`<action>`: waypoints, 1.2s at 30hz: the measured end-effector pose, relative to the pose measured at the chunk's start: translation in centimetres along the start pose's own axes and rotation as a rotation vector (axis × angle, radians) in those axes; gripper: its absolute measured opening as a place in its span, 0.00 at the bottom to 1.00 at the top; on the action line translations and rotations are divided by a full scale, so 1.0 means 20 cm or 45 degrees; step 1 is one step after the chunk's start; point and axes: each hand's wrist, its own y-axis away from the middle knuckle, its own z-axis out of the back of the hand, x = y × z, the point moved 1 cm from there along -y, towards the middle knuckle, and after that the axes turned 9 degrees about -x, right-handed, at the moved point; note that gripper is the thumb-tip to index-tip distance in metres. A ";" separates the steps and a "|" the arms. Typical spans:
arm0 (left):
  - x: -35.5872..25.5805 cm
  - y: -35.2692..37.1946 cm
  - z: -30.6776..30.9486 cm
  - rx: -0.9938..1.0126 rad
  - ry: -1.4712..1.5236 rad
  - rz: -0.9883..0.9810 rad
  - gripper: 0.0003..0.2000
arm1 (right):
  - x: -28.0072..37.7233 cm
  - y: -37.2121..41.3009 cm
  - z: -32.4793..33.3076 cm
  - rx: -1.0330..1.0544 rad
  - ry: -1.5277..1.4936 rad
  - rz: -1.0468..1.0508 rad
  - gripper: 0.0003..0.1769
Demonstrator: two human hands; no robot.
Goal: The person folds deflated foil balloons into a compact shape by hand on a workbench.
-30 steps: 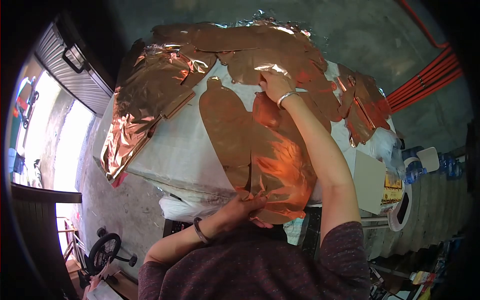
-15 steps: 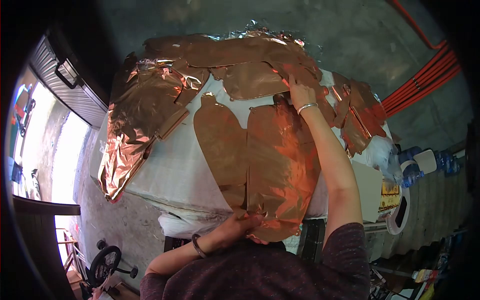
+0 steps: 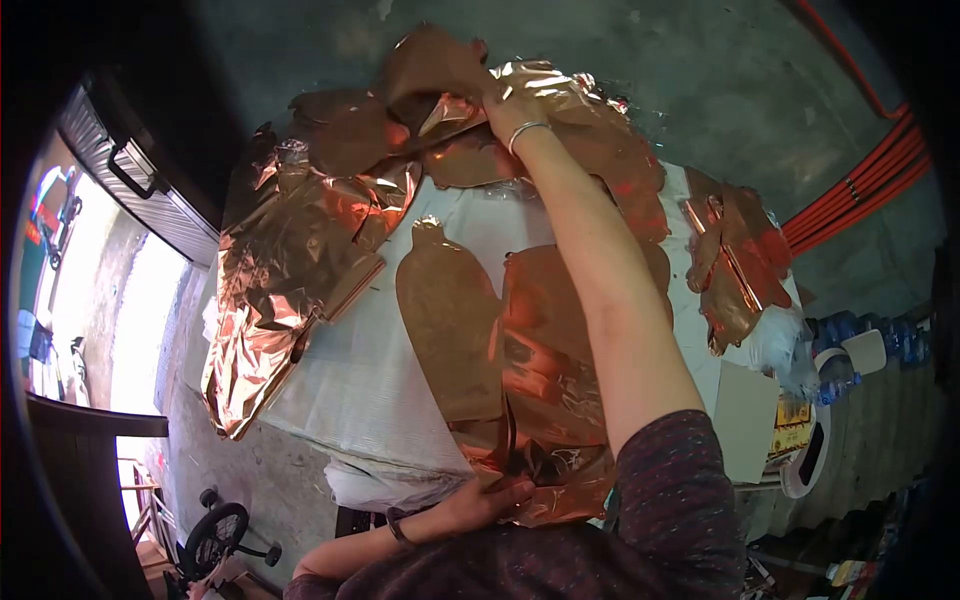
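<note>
Near you, the copper foil sheets lie on the white tabletop, their lower ends pinched in your left hand. Your right hand, at the far side, appears to grip the far foil sheet, which folds upward. Pulling it could crease or tear thin foil if layers cling; your right forearm, crossing above, might drag the near ones askew. The crumpled heap at left could slip if tugged.

Right arm stretched way out, right hand pinching near the tabletop's far edge, left hand curled at the near one.
</note>
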 end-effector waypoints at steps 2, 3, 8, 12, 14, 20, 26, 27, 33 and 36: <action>0.03 -0.02 0.00 -0.019 0.048 -0.020 0.16 | 0.03 0.02 -0.06 0.257 -0.107 -0.038 0.21; 0.05 -0.01 -0.01 -0.038 0.088 -0.042 0.15 | 0.05 0.06 -0.07 0.145 -0.129 -0.013 0.22; -0.01 0.01 -0.03 -0.089 0.113 0.021 0.13 | 0.00 0.11 0.16 0.421 -0.383 -0.008 0.27; 0.02 0.00 -0.05 -0.081 0.264 -0.096 0.14 | -0.07 0.26 0.22 0.301 -0.420 0.040 0.25; -0.01 0.02 -0.07 -0.021 0.390 -0.033 0.14 | -0.07 0.42 0.23 0.136 -0.571 0.204 0.23; -0.02 0.01 -0.08 0.013 0.476 0.059 0.15 | -0.01 1.22 0.43 0.168 -0.919 0.160 0.25; 0.05 0.02 -0.07 -0.012 0.290 -0.048 0.13 | -0.02 1.53 0.38 0.127 -0.760 0.213 0.27; 0.05 0.01 -0.08 0.001 0.297 -0.112 0.13 | -0.03 1.53 0.39 0.133 -0.766 0.211 0.27; -0.10 0.05 -0.14 -0.021 0.552 0.025 0.12 | -0.08 1.53 0.49 0.092 -0.818 0.087 0.26; -0.03 0.02 -0.12 -0.041 0.477 0.060 0.14 | -0.05 1.61 0.59 -0.015 -0.802 0.178 0.23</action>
